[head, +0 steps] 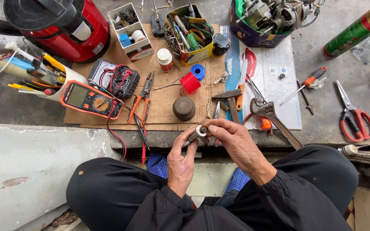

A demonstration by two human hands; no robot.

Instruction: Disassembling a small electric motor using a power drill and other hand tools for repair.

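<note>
Both my hands meet over my knees, just in front of a cardboard sheet (163, 100). My left hand (181, 160) and my right hand (234, 141) together pinch a small round metal part (201, 131) with a pale centre and a dark stub pointing left. Fingers hide most of the part. Nearest on the cardboard are a dark round metal knob (184, 108), a hammer (232, 102) and an adjustable wrench (275, 117).
An orange multimeter (88, 98) with red and black leads lies at left beside orange pliers (142, 98). Farther back stand a yellow tin of tools (191, 34), a red appliance (65, 25) and a motor in a box (266, 19). Red scissors (352, 113) lie at right.
</note>
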